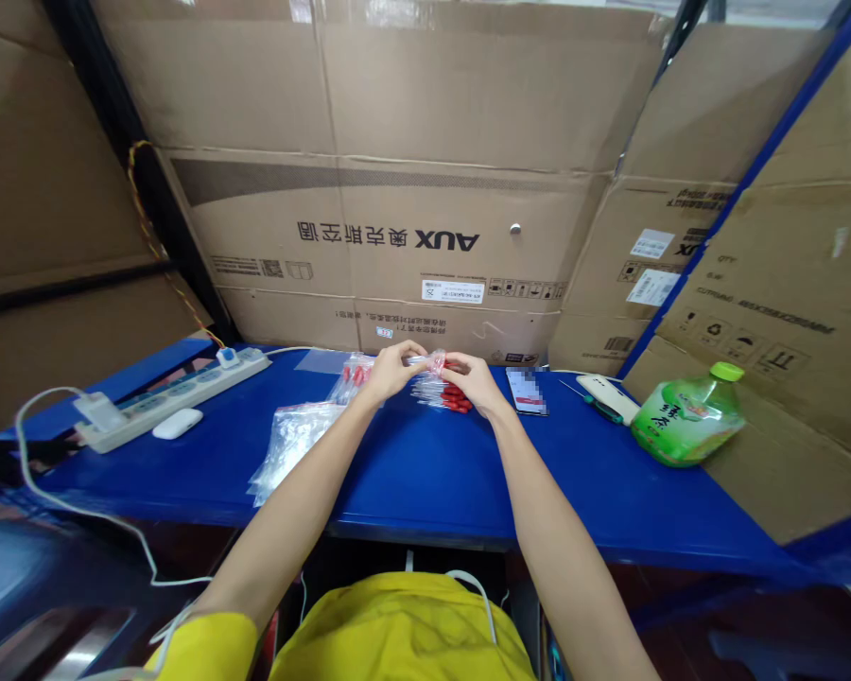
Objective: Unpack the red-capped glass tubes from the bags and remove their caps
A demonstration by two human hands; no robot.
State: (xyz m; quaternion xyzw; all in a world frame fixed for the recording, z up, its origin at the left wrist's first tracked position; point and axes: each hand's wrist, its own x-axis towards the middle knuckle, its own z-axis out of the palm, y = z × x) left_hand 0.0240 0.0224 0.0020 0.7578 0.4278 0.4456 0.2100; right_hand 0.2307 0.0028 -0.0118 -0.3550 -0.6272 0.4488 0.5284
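Note:
Both my hands meet at a small clear plastic bag [437, 360] near the back of the blue table, with some red showing through it. The fingers of my left hand [391, 372] pinch its left side. On the right side, my right hand [472, 381] has its fingers closed on the bag too. Just below lies a pile of thin red-handled sticks with pale, clear shafts [436, 391]; their exact kind is too small to tell. Left of my left hand are bags with red-ended pieces [353, 375]. A stack of clear zip bags [292, 443] lies by my left forearm.
A phone [527, 391] lies right of my hands. Farther right are a green screwdriver [602, 409], a whitish flat object [612, 395] and a green drink bottle [691, 416]. A power strip [177, 402] and a white case [177, 423] sit left. Cardboard [397, 113] walls the back.

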